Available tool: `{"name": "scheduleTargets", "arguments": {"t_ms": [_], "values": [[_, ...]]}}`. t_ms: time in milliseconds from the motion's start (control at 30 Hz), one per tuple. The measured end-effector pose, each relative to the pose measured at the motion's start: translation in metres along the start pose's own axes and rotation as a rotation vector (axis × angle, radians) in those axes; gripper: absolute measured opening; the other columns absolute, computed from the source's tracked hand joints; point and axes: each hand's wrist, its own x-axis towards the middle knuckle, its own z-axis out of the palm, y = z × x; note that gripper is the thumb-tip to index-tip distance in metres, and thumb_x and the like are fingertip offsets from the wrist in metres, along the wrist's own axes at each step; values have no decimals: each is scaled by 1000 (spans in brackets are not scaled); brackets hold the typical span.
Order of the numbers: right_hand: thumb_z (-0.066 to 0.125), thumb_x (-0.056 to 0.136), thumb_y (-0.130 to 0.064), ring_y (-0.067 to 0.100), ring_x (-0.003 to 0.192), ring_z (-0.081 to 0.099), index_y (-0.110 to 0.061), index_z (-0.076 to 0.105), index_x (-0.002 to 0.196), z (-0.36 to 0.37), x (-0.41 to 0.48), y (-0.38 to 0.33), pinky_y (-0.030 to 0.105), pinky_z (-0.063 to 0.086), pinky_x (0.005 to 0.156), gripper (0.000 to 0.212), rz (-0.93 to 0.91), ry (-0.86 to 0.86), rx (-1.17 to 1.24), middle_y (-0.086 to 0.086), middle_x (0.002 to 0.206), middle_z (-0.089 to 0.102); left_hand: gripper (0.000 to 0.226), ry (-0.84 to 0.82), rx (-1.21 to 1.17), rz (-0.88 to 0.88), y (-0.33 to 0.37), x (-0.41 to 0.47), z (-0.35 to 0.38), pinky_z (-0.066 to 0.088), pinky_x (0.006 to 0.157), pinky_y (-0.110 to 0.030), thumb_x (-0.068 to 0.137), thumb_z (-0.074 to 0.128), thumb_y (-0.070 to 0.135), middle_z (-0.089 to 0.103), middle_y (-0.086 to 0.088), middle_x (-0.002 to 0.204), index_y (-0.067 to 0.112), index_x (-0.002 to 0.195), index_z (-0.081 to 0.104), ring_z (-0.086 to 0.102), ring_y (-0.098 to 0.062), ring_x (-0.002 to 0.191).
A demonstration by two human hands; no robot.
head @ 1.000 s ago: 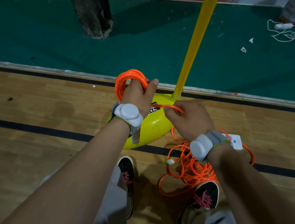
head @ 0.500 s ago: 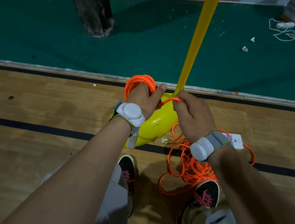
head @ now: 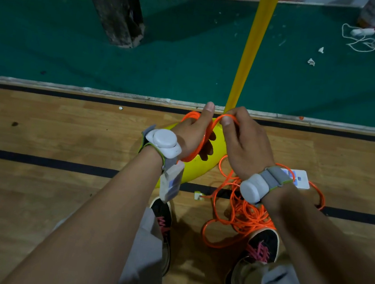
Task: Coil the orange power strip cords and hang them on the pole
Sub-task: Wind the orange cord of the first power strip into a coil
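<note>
Both hands have come closer together than half a second ago, and the right hand (head: 244, 146) has carried its strand up beside the left thumb, just in front of the foot of the yellow pole (head: 250, 55). Coiling looks to be the step in hand, with hanging not yet begun. The left hand (head: 192, 133) has its grip closed on the coil (head: 202, 141), loops of orange cord passing round the palm with the fingers curled beneath and the thumb raised. The right hand's grip is a pinch of thumb and fingertip on the running strand, which arches across to the coil. Much remains: a tangle of loose cord (head: 247, 215) lies on the wooden floor by the right shoe, running out to the white power strip (head: 301, 179) behind the right wrist. A small white plug (head: 197, 195) lies near the pole's yellow base (head: 202, 167). The next move probably calls for laying this strand over the palm, then sliding the right hand down for fresh slack. The tangle could snag underfoot or drag the strip. Farther off on the green floor lie a white cable (head: 370, 43) and paper scraps.
</note>
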Motion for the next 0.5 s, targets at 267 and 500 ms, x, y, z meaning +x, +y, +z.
{"name": "scheduleTargets", "arguments": {"t_ms": [267, 500], "values": [[53, 103, -60, 23, 87, 57, -24, 53, 110, 2, 5, 15, 37, 40, 69, 36, 90, 83, -32, -6, 93, 62, 80, -119, -149, -33, 4, -2, 2, 42, 62, -36, 93, 43, 89, 49, -5, 61, 11, 86, 59, 44, -24, 52], [48, 109, -22, 12, 81, 54, -19, 58, 113, 7, 5, 24, 30, 35, 68, 11, 136, -84, 108, -11, 91, 60, 52, -155, -346, -9, 14, -9, 6, 26, 49, -28, 106, 61, 53, 31, 3, 54, 18, 68, 55, 27, -13, 44]]}}
